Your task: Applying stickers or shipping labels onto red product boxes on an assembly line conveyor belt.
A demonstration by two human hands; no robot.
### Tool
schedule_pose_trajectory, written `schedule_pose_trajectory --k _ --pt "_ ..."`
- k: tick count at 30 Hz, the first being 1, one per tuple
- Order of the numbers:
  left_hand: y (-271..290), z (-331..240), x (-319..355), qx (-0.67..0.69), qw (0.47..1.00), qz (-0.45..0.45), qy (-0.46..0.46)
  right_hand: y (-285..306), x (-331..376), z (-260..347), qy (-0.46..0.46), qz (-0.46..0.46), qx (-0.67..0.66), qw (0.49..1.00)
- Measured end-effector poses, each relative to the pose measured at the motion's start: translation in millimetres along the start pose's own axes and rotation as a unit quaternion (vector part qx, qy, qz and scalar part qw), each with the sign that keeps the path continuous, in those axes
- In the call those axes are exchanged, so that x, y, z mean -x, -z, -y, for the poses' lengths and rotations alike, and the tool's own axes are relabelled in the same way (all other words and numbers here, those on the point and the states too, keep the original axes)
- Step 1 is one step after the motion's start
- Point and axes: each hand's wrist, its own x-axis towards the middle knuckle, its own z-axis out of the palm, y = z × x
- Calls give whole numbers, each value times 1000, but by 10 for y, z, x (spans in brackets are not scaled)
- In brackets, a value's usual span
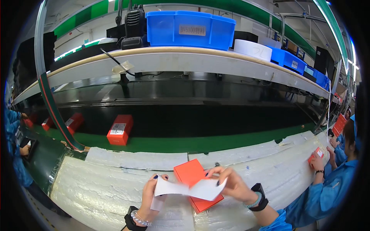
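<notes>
Gripping the left end of a white paper (208,189) in the left hand (148,195), with fingers curled about the edge. Pinching its other end between thumb and fingers of the right hand (236,186). Blurred at the middle; cannot tell whether in one sheet or two. Wearing a black band (135,221) at the left wrist and another (260,197) at the right.

Holding the paper above a red box (190,171), aslant between the hands and partly covered, on a film-covered table (96,188). Facing a belt (165,144) beyond both hands, with a labelled carton (120,129) ahead and left of the left hand, and more cartons (75,123) farther left. Looking farther out to a shelf (123,57), with a blue bin (190,30) high beyond the hands, a radio (135,23) beyond the left and a white roll (252,51) beyond the right. Flanked, well right of the right hand, by a co-worker (339,181) holding a small red pack (317,154).
</notes>
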Motion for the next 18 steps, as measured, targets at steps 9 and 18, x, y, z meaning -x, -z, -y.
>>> schedule_pose_trajectory --k 9,18 --pt "77 158 -44 -370 913 169 40 183 -122 5 -147 42 69 986" --pt "49 300 -28 -483 823 232 186 3 -276 -197 -224 104 260 933"
